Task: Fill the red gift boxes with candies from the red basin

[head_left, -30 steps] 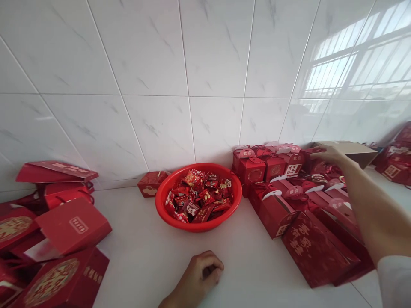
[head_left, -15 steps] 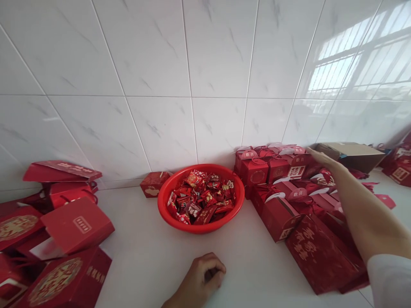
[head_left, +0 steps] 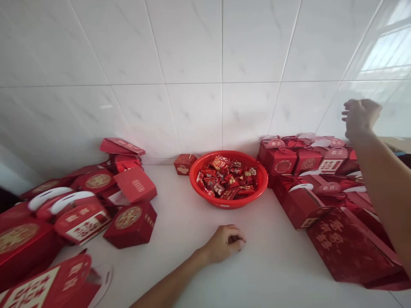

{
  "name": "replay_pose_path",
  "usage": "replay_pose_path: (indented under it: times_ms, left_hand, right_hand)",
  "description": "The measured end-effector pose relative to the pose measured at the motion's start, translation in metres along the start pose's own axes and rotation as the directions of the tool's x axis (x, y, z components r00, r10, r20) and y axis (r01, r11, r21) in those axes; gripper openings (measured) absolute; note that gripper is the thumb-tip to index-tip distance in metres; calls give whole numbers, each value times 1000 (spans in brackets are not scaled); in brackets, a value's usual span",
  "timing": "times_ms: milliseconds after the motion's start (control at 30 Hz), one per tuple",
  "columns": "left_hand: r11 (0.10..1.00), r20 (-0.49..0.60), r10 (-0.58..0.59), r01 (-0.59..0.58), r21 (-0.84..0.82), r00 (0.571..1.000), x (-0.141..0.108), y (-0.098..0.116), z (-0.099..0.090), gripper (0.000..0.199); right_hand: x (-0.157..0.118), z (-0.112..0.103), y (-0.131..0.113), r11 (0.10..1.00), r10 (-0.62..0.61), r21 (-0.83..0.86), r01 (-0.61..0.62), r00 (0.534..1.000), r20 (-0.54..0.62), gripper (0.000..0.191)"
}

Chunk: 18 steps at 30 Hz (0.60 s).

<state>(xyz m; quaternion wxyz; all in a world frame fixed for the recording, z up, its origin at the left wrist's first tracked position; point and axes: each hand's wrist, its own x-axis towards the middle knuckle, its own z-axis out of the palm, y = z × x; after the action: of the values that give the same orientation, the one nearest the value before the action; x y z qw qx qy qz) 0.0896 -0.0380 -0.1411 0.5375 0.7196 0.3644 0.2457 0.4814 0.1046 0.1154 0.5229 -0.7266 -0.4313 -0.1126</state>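
My left hand (head_left: 226,244) rests on the white table in front of a red plastic basin (head_left: 228,205). Its fingers are loosely curled, with nothing visible in them. Red-wrapped candies (head_left: 226,177) fill the basin. On the right, my right hand (head_left: 361,114) is raised in the air before the tiled wall, above rows of red gift boxes (head_left: 284,161). Its fingers are bent and slightly apart, and no object shows in them. A large dark-red box (head_left: 348,248) lies under my right forearm.
A small red box (head_left: 185,164) stands left of the basin. More red gift boxes (head_left: 130,224) are piled on the left, some with white handle slots. White wall tiles (head_left: 192,115) rise behind the table (head_left: 192,282). Part of a cardboard box (head_left: 396,143) shows at far right.
My right hand has lifted from the back of the right-hand boxes into the air. The view has swung left, showing more boxes there. My left hand stays curled on the table.
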Motion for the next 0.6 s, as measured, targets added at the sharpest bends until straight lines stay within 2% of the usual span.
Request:
replay_pose_path:
  times_ms: [33, 67, 200, 267, 333, 400, 433, 467, 500, 567, 600]
  left_hand:
    - [1000, 13, 2, -3, 15, 1000, -1, 3, -2, 13]
    - [999, 30, 13, -14, 44, 999, -3, 7, -4, 14]
    - [977, 30, 113, -117, 180, 993, -17, 35, -26, 18]
    - [963, -30, 173, -162, 214, 985, -30, 52, -46, 21]
    - [933, -111, 230, -187, 306, 967, -47, 67, -73, 23]
    - [891, -273, 256, -117, 439, 928, -69, 77, -104, 26]
    - [863, -379, 270, -48, 503, 885, -80, 80, -119, 27]
    - [826, -490, 266, 66, 560, 830, -91, 81, -133, 29]
    - [777, -589, 250, 204, 595, 768, -101, 80, -145, 33]
    - [669, -754, 152, 495, 554, 639, -117, 75, -162, 53]
    - [612, -812, 71, 617, 495, 580, -122, 72, -167, 66]
  right_hand:
    - [-9, 2, -22, 985, 45, 166, -47, 999, 13, 48]
    - [-20, 3, -44, 960, 41, 277, -49, 999, 34, 47]
    - [-76, 4, -121, 862, -180, 500, 79, 971, 157, 42]
    - [-108, 3, -148, 804, -308, 582, 120, 922, 235, 36]
    - [-143, 2, -166, 751, -461, 643, 149, 816, 349, 23]
    - [-181, 2, -174, 677, -642, 717, 169, 611, 462, 16]
    - [-201, 2, -176, 633, -728, 757, 160, 455, 513, 15]
    - [-222, 2, -176, 577, -795, 802, 153, 328, 510, 15]
    - [-242, 3, -175, 532, -844, 832, 160, 176, 506, 15]
    - [-283, 9, -169, 488, -866, 857, 165, -33, 499, 14]
    - [-302, 13, -166, 491, -857, 863, 122, -109, 503, 13]
